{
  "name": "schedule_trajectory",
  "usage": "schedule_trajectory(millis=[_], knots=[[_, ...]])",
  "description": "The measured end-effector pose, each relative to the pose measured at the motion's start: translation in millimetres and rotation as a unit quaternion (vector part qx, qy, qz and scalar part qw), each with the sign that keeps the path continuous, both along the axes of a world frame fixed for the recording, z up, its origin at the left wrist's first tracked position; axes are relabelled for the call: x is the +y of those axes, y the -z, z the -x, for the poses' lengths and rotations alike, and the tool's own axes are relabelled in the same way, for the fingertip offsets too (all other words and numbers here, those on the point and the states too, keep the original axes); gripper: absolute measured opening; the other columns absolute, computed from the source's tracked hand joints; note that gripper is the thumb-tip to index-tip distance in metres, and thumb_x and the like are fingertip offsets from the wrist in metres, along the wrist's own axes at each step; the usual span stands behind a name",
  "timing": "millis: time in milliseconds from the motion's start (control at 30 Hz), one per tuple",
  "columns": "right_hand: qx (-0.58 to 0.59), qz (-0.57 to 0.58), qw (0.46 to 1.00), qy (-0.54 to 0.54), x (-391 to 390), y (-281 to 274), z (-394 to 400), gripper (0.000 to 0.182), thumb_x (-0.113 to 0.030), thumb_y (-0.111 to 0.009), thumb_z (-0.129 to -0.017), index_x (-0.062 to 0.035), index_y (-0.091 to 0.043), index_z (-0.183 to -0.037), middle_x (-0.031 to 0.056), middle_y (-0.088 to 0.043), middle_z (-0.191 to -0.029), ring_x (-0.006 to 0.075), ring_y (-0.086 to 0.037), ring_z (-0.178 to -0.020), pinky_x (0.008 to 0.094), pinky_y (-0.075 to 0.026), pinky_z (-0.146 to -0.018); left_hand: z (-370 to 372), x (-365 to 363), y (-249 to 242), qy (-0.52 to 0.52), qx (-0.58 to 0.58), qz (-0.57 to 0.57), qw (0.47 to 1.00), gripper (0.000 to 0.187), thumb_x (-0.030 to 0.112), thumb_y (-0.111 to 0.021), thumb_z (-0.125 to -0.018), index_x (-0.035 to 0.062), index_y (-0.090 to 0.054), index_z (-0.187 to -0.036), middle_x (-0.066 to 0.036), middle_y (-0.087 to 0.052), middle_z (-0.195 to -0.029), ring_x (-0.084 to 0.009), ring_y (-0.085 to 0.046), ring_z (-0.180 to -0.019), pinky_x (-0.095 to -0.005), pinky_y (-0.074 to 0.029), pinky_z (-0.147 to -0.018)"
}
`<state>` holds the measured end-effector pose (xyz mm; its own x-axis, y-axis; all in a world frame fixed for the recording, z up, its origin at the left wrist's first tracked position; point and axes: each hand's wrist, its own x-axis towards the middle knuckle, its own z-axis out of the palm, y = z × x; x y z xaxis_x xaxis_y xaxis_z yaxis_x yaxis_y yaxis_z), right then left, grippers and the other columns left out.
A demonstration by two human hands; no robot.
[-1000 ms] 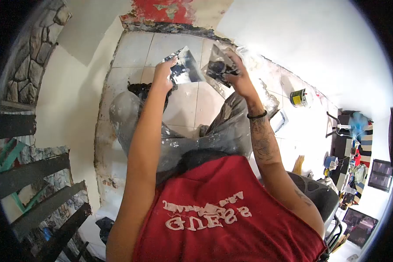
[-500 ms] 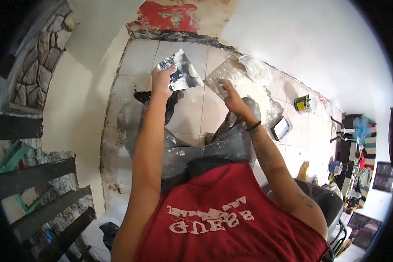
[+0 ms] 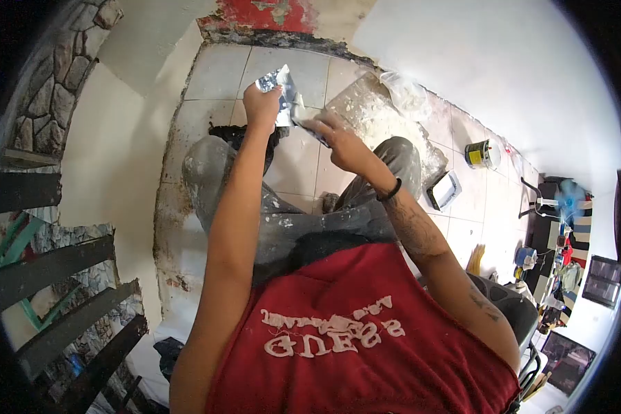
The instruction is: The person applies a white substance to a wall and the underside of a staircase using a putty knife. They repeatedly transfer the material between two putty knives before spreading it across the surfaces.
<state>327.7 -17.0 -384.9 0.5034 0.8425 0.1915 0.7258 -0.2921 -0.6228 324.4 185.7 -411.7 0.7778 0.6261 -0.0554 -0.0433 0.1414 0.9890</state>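
My left hand (image 3: 262, 107) is wrapped round a flat metal plate (image 3: 287, 90) with white paste on it, held above the tiles beyond my knees. Just to its right, my right hand (image 3: 343, 141) is closed on a flat scraper (image 3: 313, 130), partly hidden by the fingers, whose blade meets or nearly meets the plate's right edge. Behind the right hand a board (image 3: 355, 93) lies on the floor, with a spread of white paste (image 3: 386, 121) on it.
A clear plastic bag (image 3: 407, 95) lies at the board's far side. On the right are a tin (image 3: 481, 154) and a black-and-white tray (image 3: 444, 190). Dark slatted steps (image 3: 55, 265) stand at the left. A pale wall (image 3: 490, 62) borders the tiles (image 3: 297, 155).
My right hand has moved left from over the board to the plate, bringing the scraper with it. The plate in my left hand has turned and now looks narrower.
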Motion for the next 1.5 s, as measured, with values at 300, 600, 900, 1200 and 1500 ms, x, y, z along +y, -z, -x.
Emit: schedule_trajectory(millis=[300,600,900,1200,1500], knots=[[0.340,-0.277,0.899,0.006,-62.8,-1.6,-51.5,0.032,0.005,-0.049,-0.072,-0.0022,-0.065,-0.099,0.0129,-0.067,-0.094,0.0242,-0.066,-0.084,0.0365,-0.054,-0.081,-2.9,22.4,7.6,-0.070,0.049,0.136,0.987,0.032,0.007,-0.065,-0.075,-0.0058,-0.056,-0.102,-0.015,-0.062,-0.093,-0.0237,-0.062,-0.077,-0.0365,-0.051,-0.063],[-0.354,-0.336,0.862,0.141,-46.4,-378.1,-47.4,0.061,0.018,-0.037,-0.067,0.0006,-0.046,-0.124,0.0094,-0.054,-0.117,0.0182,-0.051,-0.111,0.0286,-0.040,-0.094,-21.1,6.9,39.0,-0.026,0.019,0.086,0.996,0.022,-0.003,-0.062,-0.070,-0.0044,-0.062,-0.092,-0.009,-0.063,-0.088,-0.0189,-0.060,-0.077,-0.0348,-0.048,-0.067],[-0.730,-0.168,0.630,0.204,2.3,-612.6,-70.8,0.054,0.013,-0.040,-0.067,-0.0076,-0.054,-0.114,0.0130,-0.054,-0.117,0.0358,-0.051,-0.107,0.0425,-0.045,-0.084,-42.4,-8.4,50.8,-0.029,0.039,0.027,0.998,0.028,0.000,-0.067,-0.068,-0.0064,-0.062,-0.095,-0.017,-0.066,-0.092,-0.0256,-0.064,-0.082,-0.0367,-0.049,-0.072],[-0.764,-0.124,0.582,0.250,34.3,-634.2,-89.6,0.051,0.008,-0.046,-0.067,-0.0116,-0.056,-0.113,0.0099,-0.055,-0.112,0.0343,-0.051,-0.105,0.0433,-0.046,-0.081,-61.5,-6.9,84.5,-0.027,0.048,-0.051,0.997,0.024,0.009,-0.068,-0.066,-0.0064,-0.064,-0.084,-0.022,-0.066,-0.083,-0.0373,-0.065,-0.081,-0.0413,-0.050,-0.071],[-0.767,-0.113,0.546,0.316,46.3,-638.8,-108.7,0.046,0.004,-0.050,-0.069,-0.0086,-0.054,-0.113,0.0142,-0.055,-0.113,0.0380,-0.048,-0.109,0.0503,-0.042,-0.084,-58.9,-2.7,85.9,-0.041,0.064,-0.066,0.995,0.028,0.012,-0.069,-0.065,-0.0068,-0.063,-0.084,-0.024,-0.066,-0.085,-0.0393,-0.064,-0.084,-0.0427,-0.049,-0.072]])
